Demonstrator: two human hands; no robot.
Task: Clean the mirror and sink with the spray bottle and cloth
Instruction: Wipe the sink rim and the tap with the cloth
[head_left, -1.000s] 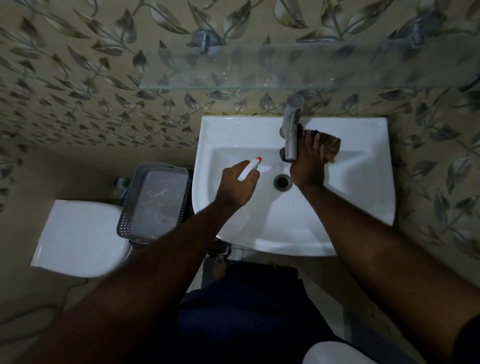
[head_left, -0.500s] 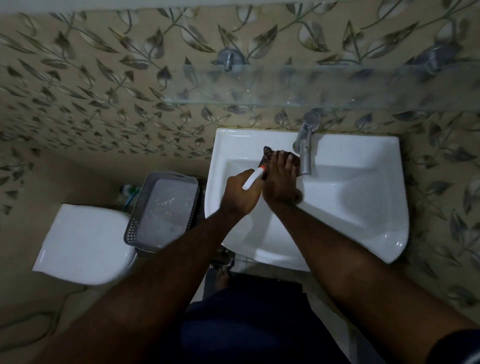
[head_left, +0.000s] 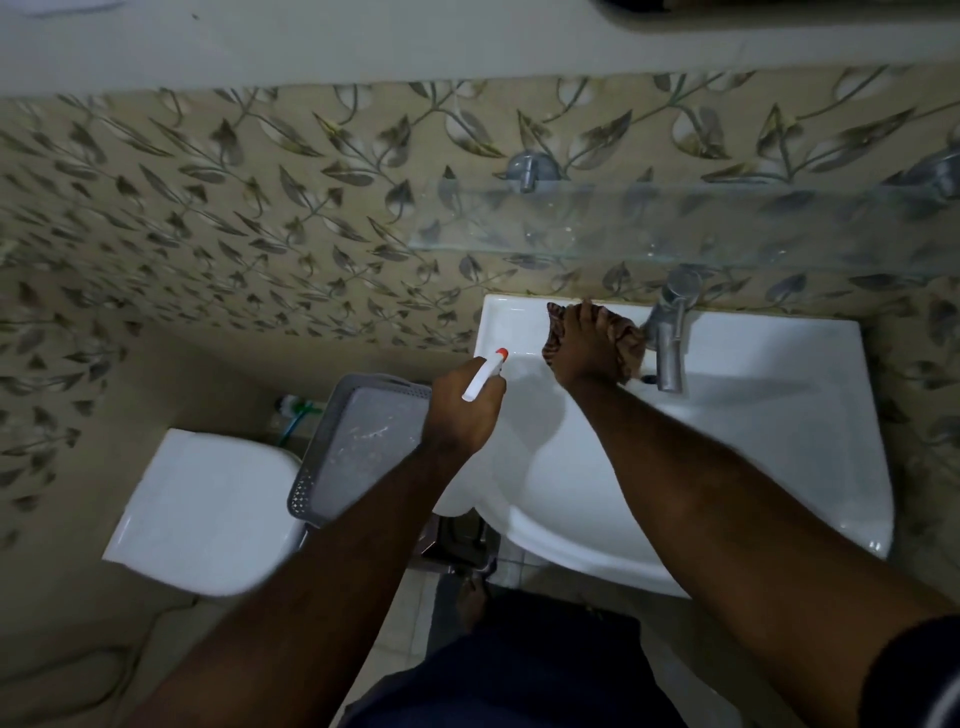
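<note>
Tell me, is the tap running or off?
Off, it seems: no stream falls from the tap into the sink, though the dim picture could hide a trickle.

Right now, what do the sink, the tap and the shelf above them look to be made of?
Sink: glossy white, probably glazed ceramic, given its bright highlights. Tap: grey metal with a dull, satin sheen. Shelf: clear glass, since the leaf-patterned wall shows through it.
</note>
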